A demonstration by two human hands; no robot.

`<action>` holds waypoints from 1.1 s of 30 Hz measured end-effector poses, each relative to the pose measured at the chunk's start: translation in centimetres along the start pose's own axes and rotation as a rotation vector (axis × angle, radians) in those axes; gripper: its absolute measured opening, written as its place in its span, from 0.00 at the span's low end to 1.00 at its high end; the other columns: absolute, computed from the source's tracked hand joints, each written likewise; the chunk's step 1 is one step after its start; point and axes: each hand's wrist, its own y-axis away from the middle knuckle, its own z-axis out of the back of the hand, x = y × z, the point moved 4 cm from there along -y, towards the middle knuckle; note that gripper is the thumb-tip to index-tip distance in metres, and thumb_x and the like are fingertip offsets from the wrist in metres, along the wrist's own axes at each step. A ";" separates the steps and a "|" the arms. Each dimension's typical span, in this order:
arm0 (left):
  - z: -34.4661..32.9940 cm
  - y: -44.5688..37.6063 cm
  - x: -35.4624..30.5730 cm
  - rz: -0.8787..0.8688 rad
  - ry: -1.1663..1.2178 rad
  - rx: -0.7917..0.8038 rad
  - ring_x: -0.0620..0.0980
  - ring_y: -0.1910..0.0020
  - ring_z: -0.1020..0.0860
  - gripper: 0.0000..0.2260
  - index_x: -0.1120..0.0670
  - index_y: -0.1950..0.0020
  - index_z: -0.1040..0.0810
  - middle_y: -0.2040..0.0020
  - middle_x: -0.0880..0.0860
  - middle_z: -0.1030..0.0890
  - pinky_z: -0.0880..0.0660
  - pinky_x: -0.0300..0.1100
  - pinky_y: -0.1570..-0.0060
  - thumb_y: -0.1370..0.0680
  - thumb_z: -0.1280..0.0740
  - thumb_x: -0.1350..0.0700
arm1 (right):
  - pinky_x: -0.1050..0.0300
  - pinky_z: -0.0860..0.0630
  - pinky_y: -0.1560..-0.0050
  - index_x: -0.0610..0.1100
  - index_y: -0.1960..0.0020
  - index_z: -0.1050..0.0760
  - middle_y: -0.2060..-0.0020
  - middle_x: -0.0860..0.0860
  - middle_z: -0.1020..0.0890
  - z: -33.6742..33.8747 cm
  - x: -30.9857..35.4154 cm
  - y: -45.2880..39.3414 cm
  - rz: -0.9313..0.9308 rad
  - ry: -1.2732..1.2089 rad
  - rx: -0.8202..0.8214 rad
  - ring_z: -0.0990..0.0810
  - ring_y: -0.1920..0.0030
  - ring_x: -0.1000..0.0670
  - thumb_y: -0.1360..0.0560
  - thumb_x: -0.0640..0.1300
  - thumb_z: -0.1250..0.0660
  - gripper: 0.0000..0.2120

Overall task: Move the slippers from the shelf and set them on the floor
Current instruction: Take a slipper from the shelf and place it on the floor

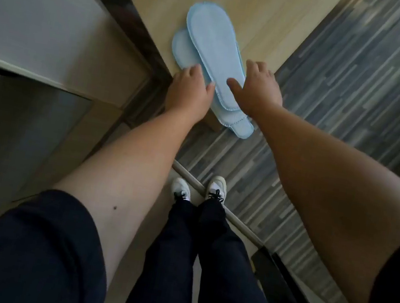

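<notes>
Slippers (pixel 215 57), pale blue pair, stacked soles-up on the wooden shelf (pixel 268 10), heels overhanging its edge: not yet lifted; left hand (pixel 190 91) and right hand (pixel 258 90) spread on them, grip apparently unclosed; floor (pixel 361 85) placement outstanding.

Left arm: bare forearm stretched forward from a dark short sleeve, reaching away.
Left hand (pixel 190 92): palm down, fingers (pixel 193 70) curled loosely, thumb pointing right, not closed on anything.
Right arm: bare, extended forward from the near right.
Right hand (pixel 258 88): palm down, fingers spread wide, thumb angled left.
Legs: dark trousers, standing below both arms.
</notes>
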 end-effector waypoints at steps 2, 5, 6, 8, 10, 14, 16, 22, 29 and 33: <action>-0.6 -1.9 -0.1 0.083 0.045 -0.005 0.60 0.39 0.28 0.19 0.59 0.38 0.30 0.38 0.60 0.25 0.28 0.52 0.47 0.21 0.41 0.47 | 0.43 0.31 0.38 0.42 0.28 0.38 0.31 0.41 0.31 -0.3 0.0 -2.0 -0.012 -0.043 0.020 0.31 0.34 0.39 0.22 0.60 0.42 0.30; -1.9 -4.7 0.3 0.262 0.177 0.002 0.61 0.41 0.25 0.16 0.60 0.40 0.29 0.39 0.60 0.24 0.28 0.50 0.47 0.21 0.42 0.50 | 0.46 0.30 0.41 0.41 0.29 0.37 0.33 0.41 0.30 -1.2 -0.2 -4.8 -0.037 -0.097 0.025 0.29 0.35 0.40 0.22 0.59 0.41 0.29; -2.3 -5.5 0.5 0.322 0.221 0.000 0.60 0.41 0.24 0.15 0.60 0.41 0.29 0.40 0.60 0.23 0.28 0.49 0.48 0.20 0.42 0.51 | 0.48 0.30 0.42 0.42 0.29 0.37 0.34 0.42 0.29 -1.6 -0.2 -5.7 -0.050 -0.117 0.033 0.28 0.36 0.40 0.23 0.58 0.41 0.28; -3.0 -6.7 1.0 0.406 0.299 -0.014 0.59 0.42 0.24 0.13 0.60 0.42 0.29 0.40 0.59 0.22 0.28 0.48 0.48 0.20 0.42 0.52 | 0.50 0.30 0.46 0.42 0.30 0.35 0.36 0.42 0.28 -2.1 -0.2 -7.1 -0.065 -0.172 0.034 0.27 0.38 0.41 0.23 0.57 0.39 0.27; -3.6 -7.6 1.2 0.427 0.322 -0.015 0.59 0.42 0.23 0.13 0.60 0.42 0.28 0.41 0.59 0.22 0.28 0.47 0.49 0.20 0.41 0.53 | 0.53 0.32 0.50 0.41 0.32 0.34 0.38 0.42 0.26 -2.5 -0.3 -8.2 -0.093 -0.208 0.026 0.25 0.40 0.41 0.23 0.55 0.38 0.25; -4.3 -8.7 1.4 0.436 0.366 0.006 0.57 0.44 0.22 0.12 0.59 0.43 0.25 0.43 0.58 0.20 0.30 0.42 0.54 0.22 0.39 0.54 | 0.54 0.31 0.54 0.42 0.37 0.30 0.43 0.45 0.22 -2.5 -0.6 -9.1 -0.177 -0.317 0.048 0.23 0.46 0.43 0.24 0.52 0.37 0.20; -4.1 -8.9 1.3 0.429 0.426 0.007 0.56 0.49 0.21 0.11 0.59 0.46 0.23 0.47 0.56 0.19 0.31 0.40 0.57 0.23 0.38 0.54 | 0.53 0.28 0.53 0.42 0.38 0.28 0.45 0.45 0.21 -1.9 -0.8 -9.1 -0.203 -0.398 0.051 0.23 0.48 0.44 0.24 0.50 0.38 0.18; -2.1 -7.6 0.8 0.381 0.569 -0.035 0.50 0.59 0.24 0.06 0.53 0.58 0.27 0.62 0.48 0.23 0.30 0.41 0.58 0.22 0.36 0.53 | 0.58 0.31 0.65 0.44 0.53 0.23 0.65 0.52 0.25 1.6 -1.2 -7.5 -0.244 -0.511 0.006 0.26 0.63 0.49 0.25 0.47 0.38 0.08; -1.5 -2.0 1.7 0.407 0.650 0.000 0.53 0.58 0.22 0.07 0.52 0.61 0.26 0.60 0.52 0.20 0.25 0.45 0.55 0.24 0.35 0.52 | 0.45 0.20 0.52 0.39 0.51 0.22 0.60 0.45 0.20 2.1 -0.7 -1.4 -0.290 -0.522 0.075 0.21 0.59 0.44 0.26 0.48 0.35 0.12; -2.3 2.6 3.7 0.446 0.661 0.035 0.53 0.56 0.22 0.06 0.53 0.54 0.22 0.57 0.51 0.20 0.26 0.44 0.54 0.23 0.36 0.52 | 0.38 0.20 0.50 0.38 0.51 0.21 0.55 0.40 0.17 0.4 0.4 2.5 -0.286 -0.499 0.122 0.18 0.54 0.39 0.26 0.47 0.34 0.13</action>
